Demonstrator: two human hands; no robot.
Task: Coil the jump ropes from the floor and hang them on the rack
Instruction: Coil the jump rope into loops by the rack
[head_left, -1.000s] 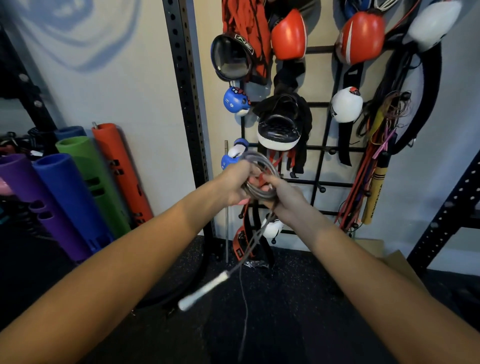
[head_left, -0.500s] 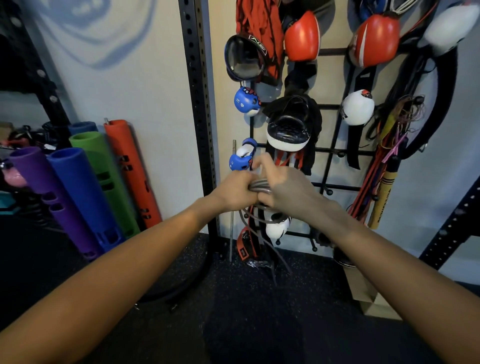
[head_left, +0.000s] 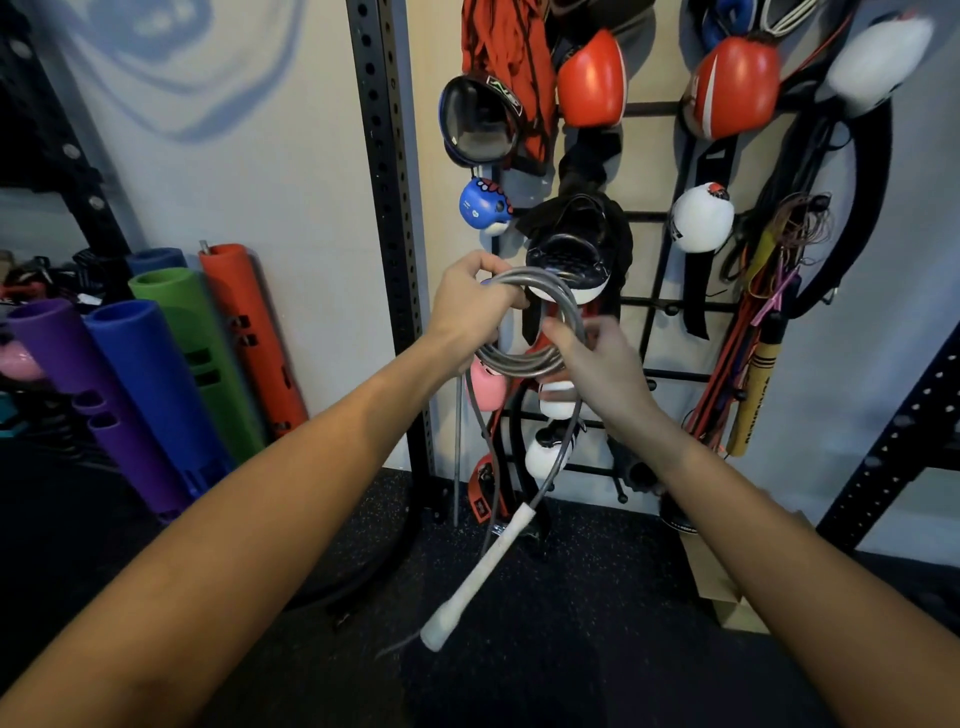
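Note:
A grey jump rope (head_left: 563, 306) is wound into a round coil of several loops in front of the black wall rack (head_left: 657, 306). My left hand (head_left: 470, 301) grips the coil's upper left side. My right hand (head_left: 597, 364) pinches its lower right side with the thumb over the loops. One loose end hangs down from the coil to a white handle (head_left: 480, 574) that dangles above the dark floor. A pink handle (head_left: 487, 387) shows just under my left hand.
The rack holds red boxing gloves (head_left: 592, 78), a black focus mitt (head_left: 569, 260), white and blue gloves and a bundle of ropes and bands (head_left: 753, 332) at the right. A black perforated upright (head_left: 387, 208) stands left of it. Coloured foam rollers (head_left: 171, 358) lean at the left wall.
The coil opened from a tight bunch into a wide ring. My hands rose and spread to opposite sides of it. The white handle swung back into view below.

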